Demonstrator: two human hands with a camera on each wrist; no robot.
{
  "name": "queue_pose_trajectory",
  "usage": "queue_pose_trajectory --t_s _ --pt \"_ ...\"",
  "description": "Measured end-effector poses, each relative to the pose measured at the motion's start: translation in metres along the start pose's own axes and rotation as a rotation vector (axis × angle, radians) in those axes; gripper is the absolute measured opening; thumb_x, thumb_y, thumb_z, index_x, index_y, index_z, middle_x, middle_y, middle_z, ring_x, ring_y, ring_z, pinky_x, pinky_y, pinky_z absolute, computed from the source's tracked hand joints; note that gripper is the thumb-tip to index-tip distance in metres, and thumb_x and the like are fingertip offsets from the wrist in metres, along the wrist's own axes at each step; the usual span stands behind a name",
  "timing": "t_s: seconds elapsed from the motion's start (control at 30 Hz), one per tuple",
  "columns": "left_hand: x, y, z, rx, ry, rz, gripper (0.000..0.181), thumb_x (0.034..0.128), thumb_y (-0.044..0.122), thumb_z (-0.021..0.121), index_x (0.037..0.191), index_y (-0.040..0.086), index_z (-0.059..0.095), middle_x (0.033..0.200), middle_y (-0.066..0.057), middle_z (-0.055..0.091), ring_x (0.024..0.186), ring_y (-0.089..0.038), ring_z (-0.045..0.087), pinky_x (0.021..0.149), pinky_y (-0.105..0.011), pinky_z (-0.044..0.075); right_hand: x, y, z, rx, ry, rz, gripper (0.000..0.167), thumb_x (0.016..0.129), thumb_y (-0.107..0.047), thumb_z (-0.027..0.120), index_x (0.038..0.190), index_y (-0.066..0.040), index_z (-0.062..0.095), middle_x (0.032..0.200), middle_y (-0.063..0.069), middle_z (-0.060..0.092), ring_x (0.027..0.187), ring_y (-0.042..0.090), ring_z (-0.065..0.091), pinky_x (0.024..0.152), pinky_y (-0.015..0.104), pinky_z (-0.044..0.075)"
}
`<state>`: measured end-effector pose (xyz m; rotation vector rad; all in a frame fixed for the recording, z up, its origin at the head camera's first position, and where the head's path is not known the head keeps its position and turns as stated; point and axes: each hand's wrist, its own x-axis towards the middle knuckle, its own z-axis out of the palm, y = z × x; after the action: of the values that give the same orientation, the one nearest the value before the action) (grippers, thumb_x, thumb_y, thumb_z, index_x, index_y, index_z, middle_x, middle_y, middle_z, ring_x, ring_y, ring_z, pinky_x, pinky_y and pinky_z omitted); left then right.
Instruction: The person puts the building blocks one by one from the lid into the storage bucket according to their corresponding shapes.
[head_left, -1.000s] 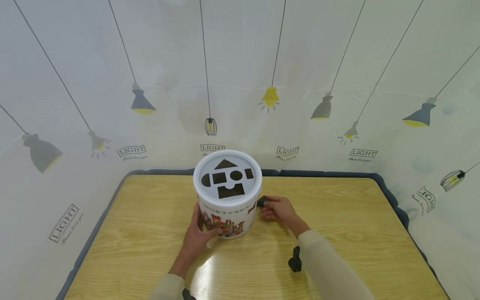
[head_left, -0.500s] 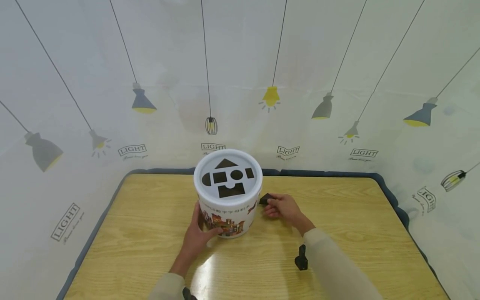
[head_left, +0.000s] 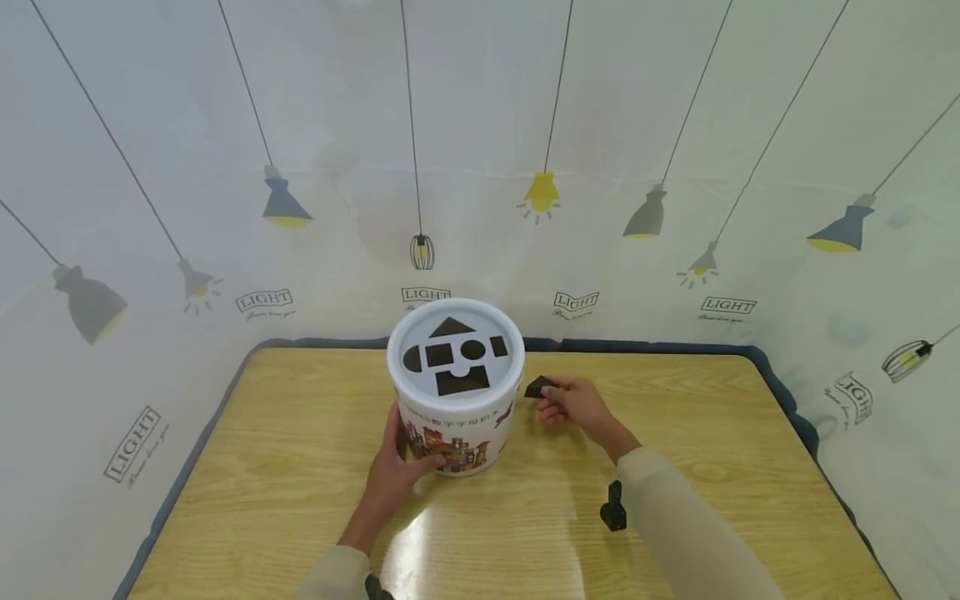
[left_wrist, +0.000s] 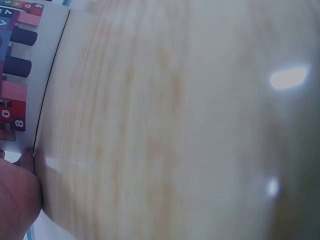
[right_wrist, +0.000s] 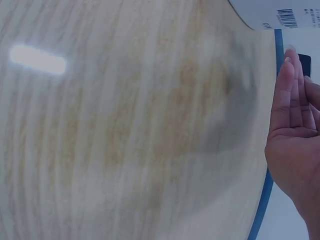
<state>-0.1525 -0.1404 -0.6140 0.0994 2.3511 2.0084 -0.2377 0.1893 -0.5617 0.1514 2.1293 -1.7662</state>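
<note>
A white shape-sorter bucket (head_left: 454,433) with city pictures on its side stands upright on the table. Its white lid (head_left: 412,392) has cut-out holes, among them a triangle, a circle and rectangles. My left hand (head_left: 392,475) grips the lower left side of the bucket, thumb across its front. To the right of the bucket, my right hand (head_left: 585,408) pinches a small dark block (head_left: 537,387) between thumb and fingers, apart from the bucket. In the right wrist view the block (right_wrist: 305,64) is mostly hidden by the fingers.
The wooden table (head_left: 285,467) has a dark blue edge (head_left: 652,347) along its back and sides. Behind it hangs a pale wall cloth (head_left: 480,125) printed with lamps. A black wrist camera (head_left: 613,508) sits by the right sleeve.
My right hand has drawn the dark block a little to the right and back, away from the bucket. My left hand and the bucket stay nearly where they were.
</note>
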Motion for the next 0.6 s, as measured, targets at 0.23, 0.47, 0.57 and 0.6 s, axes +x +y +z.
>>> queue_pose_trajectory --t_s 0.23,0.47,0.57,0.6 --pt "-0.001 -0.002 0.002 -0.013 0.005 0.011 0.115 0.0722 0.031 0.086 0.152 0.050 0.005 0.159 0.009 0.022 0.147 -0.016 0.020 0.122 -0.035 0.020 0.006 -0.017 -0.007 -0.006 -0.009 -0.056 0.044 0.100 -0.017 0.055 0.139 0.003 0.049 0.090 0.014 0.071 0.071 0.015 0.070 0.070 0.031 0.063" --pt "-0.001 -0.001 0.001 -0.005 0.007 0.016 0.115 0.0724 0.030 0.086 0.152 0.050 0.005 0.161 0.007 0.020 0.148 -0.017 0.019 0.122 -0.036 0.019 0.010 -0.036 -0.012 -0.053 0.004 -0.086 0.045 0.100 -0.019 0.055 0.140 0.003 0.048 0.086 0.009 0.071 0.071 0.016 0.071 0.070 0.032 0.063" --pt "-0.002 -0.001 0.001 -0.003 0.001 0.018 0.115 0.0731 0.030 0.086 0.152 0.050 0.004 0.160 0.007 0.021 0.148 -0.018 0.020 0.122 -0.036 0.020 0.008 -0.044 -0.011 -0.056 0.009 -0.082 0.048 0.100 -0.019 0.056 0.143 0.001 0.045 0.086 0.010 0.072 0.071 0.017 0.072 0.070 0.033 0.063" --pt "-0.002 0.000 0.001 -0.004 -0.002 0.016 0.115 0.0734 0.030 0.086 0.152 0.050 0.004 0.160 0.008 0.021 0.148 -0.017 0.020 0.122 -0.035 0.020 0.008 -0.046 -0.011 -0.060 0.005 -0.084 0.049 0.100 -0.020 0.055 0.143 0.001 0.044 0.087 0.011 0.072 0.071 0.018 0.072 0.071 0.034 0.063"
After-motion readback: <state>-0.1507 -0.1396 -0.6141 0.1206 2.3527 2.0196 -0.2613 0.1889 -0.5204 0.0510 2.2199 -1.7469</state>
